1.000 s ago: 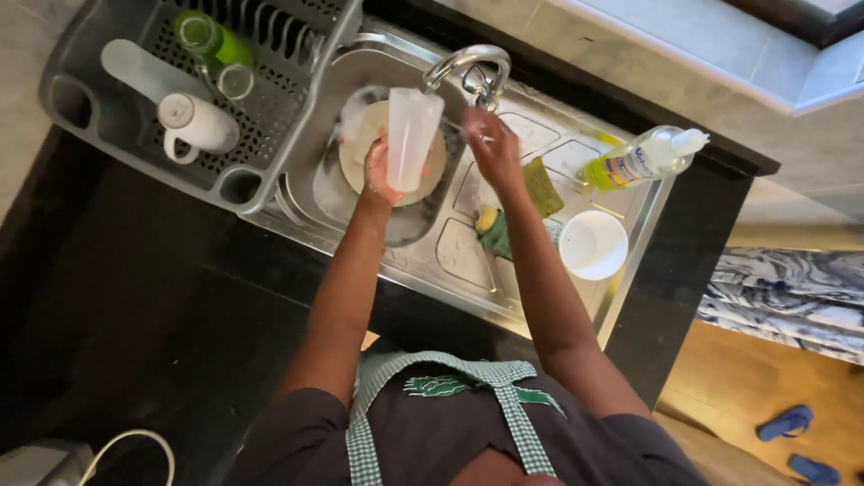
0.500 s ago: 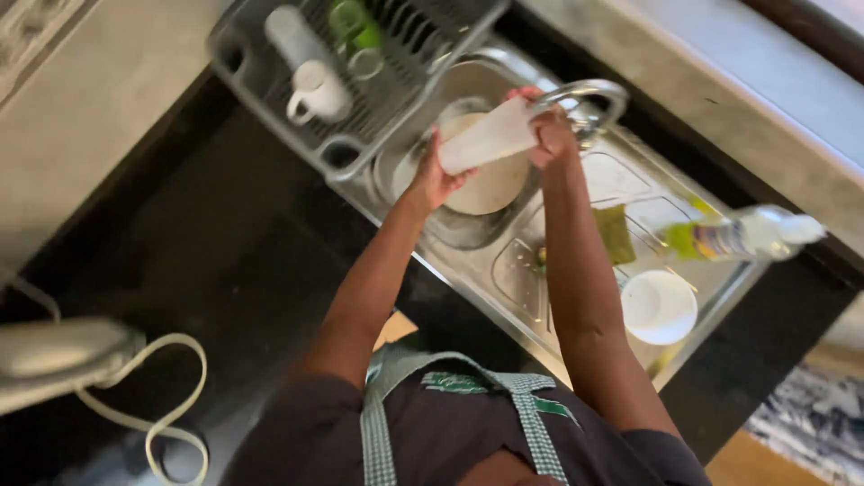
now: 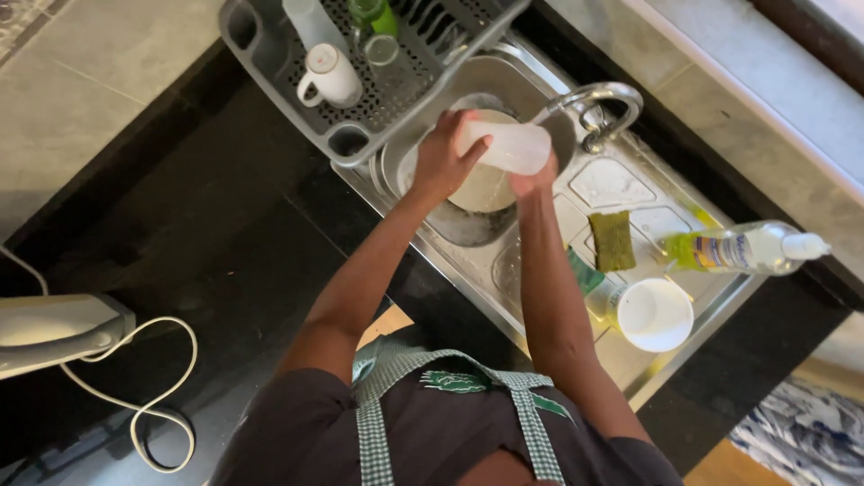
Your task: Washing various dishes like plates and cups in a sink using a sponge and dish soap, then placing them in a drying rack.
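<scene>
Holding a translucent plastic cup (image 3: 506, 146) on its side over the sink (image 3: 468, 225), upper middle of the frame, just under the tap (image 3: 589, 97). Left hand (image 3: 443, 160) wraps the cup's base end, fingers closed on it. Right hand (image 3: 533, 182) is at the cup's mouth end, gripping from below; whether its fingers reach inside the cup I cannot tell. Hands sit close together, both clamped on the cup.

Change: a second ago the cup stood upright in the left hand alone, the right hand up at the tap. Half a second ago it was already tipped, both hands on it. Now it lies nearly level and the right hand has left the tap for the cup. Reads as rinsing or rubbing the cup, not just carrying it; no water stream is clear enough to confirm.

Below the cup, a pale plate (image 3: 486, 189) lies in the basin, same spot as before.

Outward: grey rack (image 3: 360, 99) upper left, with a white mug (image 3: 331, 76), a tall clear jug (image 3: 310, 20), a green item (image 3: 376, 14). Right of the sink, on the drainboard, a green sponge (image 3: 612, 239), a white bowl (image 3: 655, 314), a soap bottle (image 3: 738, 250) lying flat. None of these has moved; only the view has swung. Cable (image 3: 153, 396) lower left.
</scene>
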